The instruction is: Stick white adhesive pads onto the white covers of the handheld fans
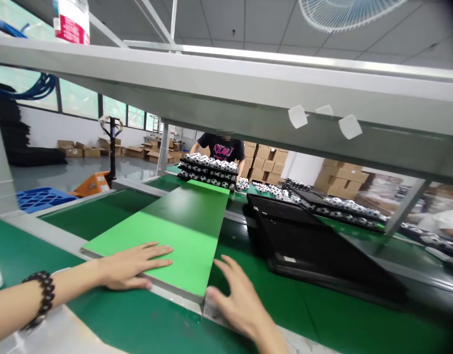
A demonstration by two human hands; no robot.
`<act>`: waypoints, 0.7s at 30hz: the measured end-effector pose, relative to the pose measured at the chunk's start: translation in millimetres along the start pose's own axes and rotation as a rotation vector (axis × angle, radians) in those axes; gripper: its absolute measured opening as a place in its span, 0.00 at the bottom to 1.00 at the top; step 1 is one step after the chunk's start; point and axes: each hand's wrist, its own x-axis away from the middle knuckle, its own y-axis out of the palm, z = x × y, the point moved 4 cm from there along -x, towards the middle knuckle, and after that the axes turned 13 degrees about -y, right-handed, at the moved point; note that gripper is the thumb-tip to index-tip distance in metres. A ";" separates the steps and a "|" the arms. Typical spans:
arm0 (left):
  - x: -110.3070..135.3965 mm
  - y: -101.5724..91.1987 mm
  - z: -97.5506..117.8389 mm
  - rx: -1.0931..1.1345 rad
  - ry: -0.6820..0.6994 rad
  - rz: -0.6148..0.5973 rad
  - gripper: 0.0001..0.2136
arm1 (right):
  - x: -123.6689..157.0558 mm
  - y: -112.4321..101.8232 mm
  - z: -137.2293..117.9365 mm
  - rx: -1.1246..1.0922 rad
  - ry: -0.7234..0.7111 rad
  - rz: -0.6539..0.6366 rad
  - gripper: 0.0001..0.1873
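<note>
A long bright green board (174,231) lies across the bench and the dark green belt, pointing away from me. My left hand (134,265) rests flat on its near left part, fingers stretched out, a dark beaded bracelet on the wrist. At the board's near right corner is my right hand (237,295), its thumb and fingers apart; whether the thumb touches the corner I cannot tell. Right of the board, several black trays (303,236) lie stacked on the belt.
A person (226,147) stands at the far end behind stacked trays of soccer-ball pieces (207,172). A grey shelf beam (211,73) crosses overhead. More ball trays (344,209) line the right side. An orange pallet jack (93,183) and a blue pallet (44,197) stand left.
</note>
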 end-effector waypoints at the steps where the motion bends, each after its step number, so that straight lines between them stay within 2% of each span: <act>1: -2.4 1.1 -3.9 -0.009 0.013 0.010 0.32 | -4.3 13.5 -14.7 -0.008 -0.018 -0.059 0.42; 2: -5.7 2.7 -7.4 -0.016 0.021 0.019 0.31 | -8.1 25.4 -26.6 -0.009 -0.027 -0.100 0.44; 4: -11.4 5.7 -12.7 -0.030 0.033 0.035 0.32 | -13.7 42.5 -41.1 0.013 -0.033 -0.131 0.39; 6: -11.0 5.7 -18.4 -0.037 0.034 0.046 0.32 | -16.8 50.9 -44.5 0.049 -0.021 -0.119 0.31; 8: -1.9 1.9 -28.9 -0.038 0.016 0.048 0.32 | -17.7 54.0 -41.5 0.082 -0.001 -0.100 0.29; 10: 14.3 -3.6 -47.2 -0.034 -0.068 0.062 0.32 | -17.3 55.4 -37.3 0.106 0.010 -0.080 0.30; 14: 50.8 -7.1 -97.1 -0.007 -0.433 0.142 0.39 | -14.8 59.9 -32.8 0.135 0.011 -0.030 0.29; 16: 62.7 -3.5 -116.1 0.025 -0.555 0.152 0.41 | -13.3 62.5 -32.1 0.143 0.014 -0.010 0.28; 18: 69.0 -0.2 -128.2 0.065 -0.588 0.143 0.40 | -12.3 64.1 -32.1 0.150 0.010 0.006 0.28; 21: 75.2 0.5 -138.6 0.112 -0.559 0.122 0.36 | -12.1 64.3 -32.0 0.168 -0.002 0.024 0.28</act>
